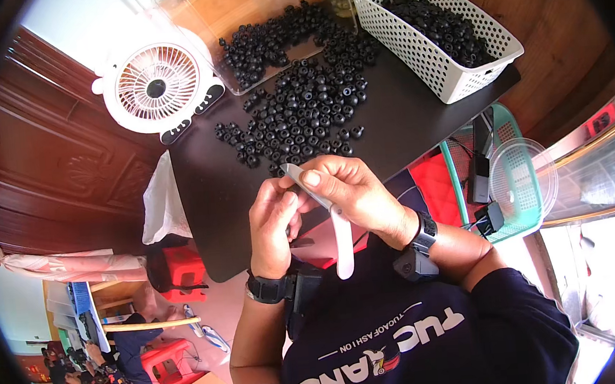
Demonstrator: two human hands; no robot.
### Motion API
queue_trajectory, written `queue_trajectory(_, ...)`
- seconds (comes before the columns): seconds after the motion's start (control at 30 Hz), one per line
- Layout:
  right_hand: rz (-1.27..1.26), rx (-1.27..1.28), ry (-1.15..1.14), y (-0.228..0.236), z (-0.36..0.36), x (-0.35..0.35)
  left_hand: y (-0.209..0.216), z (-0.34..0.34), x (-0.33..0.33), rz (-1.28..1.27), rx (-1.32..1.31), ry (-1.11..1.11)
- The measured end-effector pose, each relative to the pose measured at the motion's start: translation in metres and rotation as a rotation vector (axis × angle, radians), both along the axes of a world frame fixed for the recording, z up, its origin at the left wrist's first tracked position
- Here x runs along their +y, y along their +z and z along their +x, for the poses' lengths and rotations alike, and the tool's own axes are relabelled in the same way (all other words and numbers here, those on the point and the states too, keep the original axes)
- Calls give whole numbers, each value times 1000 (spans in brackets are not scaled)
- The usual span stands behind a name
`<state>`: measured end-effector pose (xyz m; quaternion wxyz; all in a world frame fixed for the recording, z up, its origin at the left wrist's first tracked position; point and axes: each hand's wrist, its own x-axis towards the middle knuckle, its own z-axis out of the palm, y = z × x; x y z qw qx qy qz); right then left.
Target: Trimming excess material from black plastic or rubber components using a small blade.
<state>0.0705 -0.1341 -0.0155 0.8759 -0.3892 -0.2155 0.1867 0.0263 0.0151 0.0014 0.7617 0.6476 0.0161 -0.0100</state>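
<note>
My right hand (354,192) grips a folding knife with a pale pink handle (343,245). Its thumb presses along the blade (293,171), which points up and left toward my left fingertips. My left hand (273,227) is closed beside it, thumb against curled fingers; whatever it pinches is hidden. Just beyond both hands, a heap of small round black parts with holes (305,113) spreads over the dark table (213,228). Both wrists wear black bands with small boxes attached.
A clear plastic bin (238,89) lies at the back with more black parts. To the far right stands a white perforated basket (451,83) of black pieces. A white fan (156,88) stands at left. Right of the table is a green basket (518,211). Another person (113,380) sits lower left.
</note>
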Motion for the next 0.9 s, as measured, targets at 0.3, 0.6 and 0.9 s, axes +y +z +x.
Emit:
queue_trajectory(0.3, 1, -28, 42, 3, -3, -2, -5, -2, -3, 45, -84, 107)
queue_trajectory(0.6, -65, -17, -3, 4, -4, -4, -8, -3, -11, 280, -254, 148)
queue_trajectory(0.9, -143, -171, -18, 0, -2, -10, -7, -3, -2, 249, -146, 55)
